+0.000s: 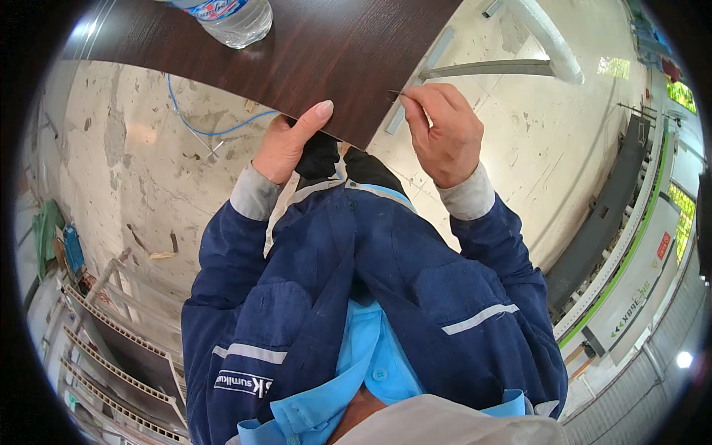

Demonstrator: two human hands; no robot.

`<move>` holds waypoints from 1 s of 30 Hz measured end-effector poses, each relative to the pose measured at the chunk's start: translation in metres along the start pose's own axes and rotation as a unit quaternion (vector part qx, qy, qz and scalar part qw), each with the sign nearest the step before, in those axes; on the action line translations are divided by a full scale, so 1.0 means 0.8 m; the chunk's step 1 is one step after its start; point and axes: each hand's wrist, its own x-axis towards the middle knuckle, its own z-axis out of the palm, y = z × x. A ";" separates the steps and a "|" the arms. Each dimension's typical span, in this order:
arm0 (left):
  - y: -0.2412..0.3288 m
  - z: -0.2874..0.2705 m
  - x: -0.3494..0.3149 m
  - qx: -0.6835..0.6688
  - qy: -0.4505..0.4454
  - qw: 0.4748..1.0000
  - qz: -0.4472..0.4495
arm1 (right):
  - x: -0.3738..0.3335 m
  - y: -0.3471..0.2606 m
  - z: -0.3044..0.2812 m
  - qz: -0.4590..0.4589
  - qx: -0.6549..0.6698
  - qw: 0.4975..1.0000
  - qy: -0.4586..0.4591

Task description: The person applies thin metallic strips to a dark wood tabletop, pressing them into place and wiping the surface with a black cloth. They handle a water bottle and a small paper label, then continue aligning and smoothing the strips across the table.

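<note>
A pale, scuffed floor [148, 159] spreads out beneath both hands, with a long machine [638, 297] well off to the right of the right hand and a stack of panels [122, 363] far behind and left of the left hand. The dark brown board [334, 63] reaches out ahead of both hands, its near corner between them. The left hand [288, 144] is closed over its near edge, thumb flat on top, fingers mostly hidden underneath. The right hand [446, 133], just beside the right edge, is curled, thumb and forefinger pinched on a thin sliver [394, 92] whose tip points over the board; its kind is too small to tell. A bottle [241, 26] stands or lies on the board ahead of the left hand, and a blue cable [174, 100] curves on the floor to that hand's left.
</note>
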 end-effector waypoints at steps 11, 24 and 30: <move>-0.003 -0.014 0.013 -0.024 -0.035 0.999 0.012 | 0.006 0.012 0.010 -0.042 0.012 0.999 -0.003; -0.006 -0.022 0.011 -0.036 -0.060 0.997 -0.041 | 0.004 0.006 0.006 -0.015 0.002 1.000 -0.013; -0.005 -0.021 0.012 -0.033 -0.055 0.998 -0.015 | -0.001 0.005 0.009 0.004 0.005 1.000 0.010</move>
